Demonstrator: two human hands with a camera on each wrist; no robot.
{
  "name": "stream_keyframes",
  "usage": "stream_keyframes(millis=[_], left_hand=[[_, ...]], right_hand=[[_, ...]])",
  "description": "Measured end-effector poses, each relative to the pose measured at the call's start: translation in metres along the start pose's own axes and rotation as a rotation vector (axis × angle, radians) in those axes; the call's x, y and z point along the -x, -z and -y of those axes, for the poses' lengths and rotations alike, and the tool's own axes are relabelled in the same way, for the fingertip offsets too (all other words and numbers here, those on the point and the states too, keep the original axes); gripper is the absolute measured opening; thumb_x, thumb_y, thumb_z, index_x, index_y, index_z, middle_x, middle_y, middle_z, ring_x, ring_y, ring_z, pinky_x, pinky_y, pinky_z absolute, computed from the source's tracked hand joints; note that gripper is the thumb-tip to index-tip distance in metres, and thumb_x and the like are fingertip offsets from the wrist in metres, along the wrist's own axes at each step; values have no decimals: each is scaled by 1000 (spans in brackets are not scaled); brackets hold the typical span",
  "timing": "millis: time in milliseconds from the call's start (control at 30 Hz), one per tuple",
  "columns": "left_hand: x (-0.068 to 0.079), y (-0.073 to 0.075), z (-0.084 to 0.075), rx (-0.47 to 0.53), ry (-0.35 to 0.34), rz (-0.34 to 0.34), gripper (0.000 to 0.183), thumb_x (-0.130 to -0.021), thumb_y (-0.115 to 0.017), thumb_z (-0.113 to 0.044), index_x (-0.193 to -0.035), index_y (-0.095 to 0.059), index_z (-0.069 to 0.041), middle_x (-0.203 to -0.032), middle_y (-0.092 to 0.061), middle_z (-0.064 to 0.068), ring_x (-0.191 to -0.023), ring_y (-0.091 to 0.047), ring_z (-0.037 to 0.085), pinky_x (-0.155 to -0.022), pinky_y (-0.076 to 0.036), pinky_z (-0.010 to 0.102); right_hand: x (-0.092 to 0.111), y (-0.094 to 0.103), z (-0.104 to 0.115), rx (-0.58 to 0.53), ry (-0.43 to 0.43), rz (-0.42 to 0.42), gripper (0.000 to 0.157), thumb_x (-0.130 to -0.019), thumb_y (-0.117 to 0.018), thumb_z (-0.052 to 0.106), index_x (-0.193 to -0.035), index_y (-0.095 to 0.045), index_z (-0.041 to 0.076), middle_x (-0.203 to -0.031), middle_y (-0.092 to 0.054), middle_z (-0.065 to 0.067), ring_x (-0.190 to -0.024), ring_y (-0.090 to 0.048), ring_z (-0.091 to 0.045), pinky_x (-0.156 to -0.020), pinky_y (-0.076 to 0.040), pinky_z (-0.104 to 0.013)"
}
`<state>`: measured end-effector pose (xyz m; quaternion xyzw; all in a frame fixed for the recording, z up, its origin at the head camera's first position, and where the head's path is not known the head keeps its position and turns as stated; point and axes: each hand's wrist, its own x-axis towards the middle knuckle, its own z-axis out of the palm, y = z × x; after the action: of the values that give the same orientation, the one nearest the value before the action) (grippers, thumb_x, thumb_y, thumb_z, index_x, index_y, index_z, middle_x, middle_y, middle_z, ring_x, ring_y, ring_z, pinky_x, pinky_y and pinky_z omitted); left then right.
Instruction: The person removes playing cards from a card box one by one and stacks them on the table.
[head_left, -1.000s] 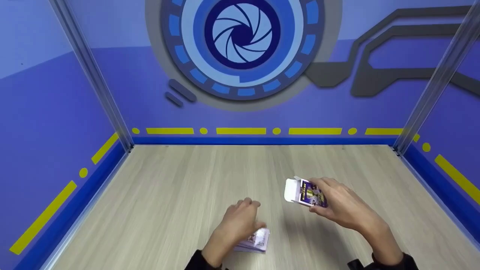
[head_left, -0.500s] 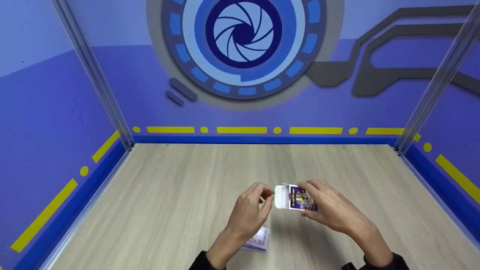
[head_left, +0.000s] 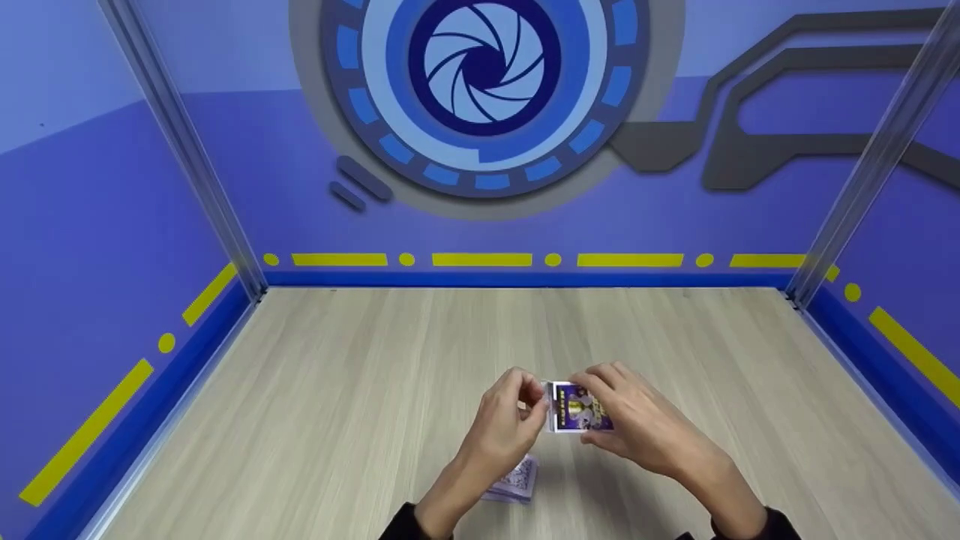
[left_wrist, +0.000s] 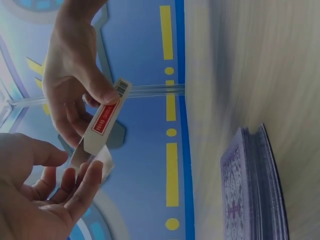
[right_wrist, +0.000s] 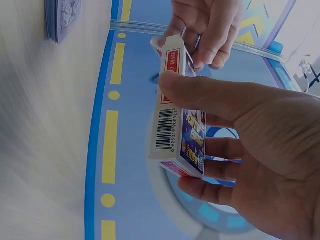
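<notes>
A small purple-and-white playing card box is held above the table in my right hand, thumb on its narrow side and fingers on the other. A barcode and a red label show on that narrow side in the right wrist view. The box's mouth, with its white flap, points toward my left hand. In the left wrist view, the loosely bent left fingers touch the flap, while the thumb stays apart from them. Below the left hand lies a stack of patterned playing cards, partly hidden by the wrist.
The light wood table has blue-purple panels on its sides and back. The back panel carries a round emblem and yellow dashes. Metal posts stand at the two back corners.
My left hand has risen from the card stack to the box's open end. The right hand has brought the box leftward and slightly nearer, so the two hands now meet at the flap.
</notes>
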<state>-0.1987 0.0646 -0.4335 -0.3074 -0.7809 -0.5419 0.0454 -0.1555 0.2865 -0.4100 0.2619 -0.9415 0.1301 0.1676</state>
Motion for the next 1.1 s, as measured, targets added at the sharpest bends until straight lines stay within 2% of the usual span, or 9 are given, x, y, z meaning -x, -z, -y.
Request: stream_keyframes(millis=[367,667,900,1100], left_hand=[[0,2,5,23,57,39,22,-94,-71,-1,-100,-51,-8,-97,-55,-2,-89,-57,7,-74,-55,22],[-1,1,6,17,107,7,32,-88,-78,3,-96,-50,-9,-93,-57,-3,-84,-58,9,-71,-53,21],[-1,3,6,61,121,5,27,-91,-77,-1,-96,-51,-8,-89,-62,-3,-79,-60,7,-66,-54,22],[-1,5,4,79,124,-30,24,-90,-75,2,-97,-54,-6,-88,-67,0,-82,-63,10,-71,-54,23]], right_hand=[[-1,-3,4,-11,39,-20,73,-74,-95,25,-136,-59,15,-126,-59,2,-110,-54,-14,-90,-54,-39],[-2,-3,8,-6,55,-34,73,-73,-95,25,-136,-59,15,-126,-59,1,-111,-56,-15,-90,-55,-39],[-2,-3,6,4,57,-37,72,-73,-96,25,-134,-60,13,-125,-60,-1,-109,-56,-15,-88,-55,-40],[-1,-4,2,15,50,-35,74,-74,-95,25,-136,-59,11,-125,-60,-2,-107,-55,-16,-86,-55,-40]])
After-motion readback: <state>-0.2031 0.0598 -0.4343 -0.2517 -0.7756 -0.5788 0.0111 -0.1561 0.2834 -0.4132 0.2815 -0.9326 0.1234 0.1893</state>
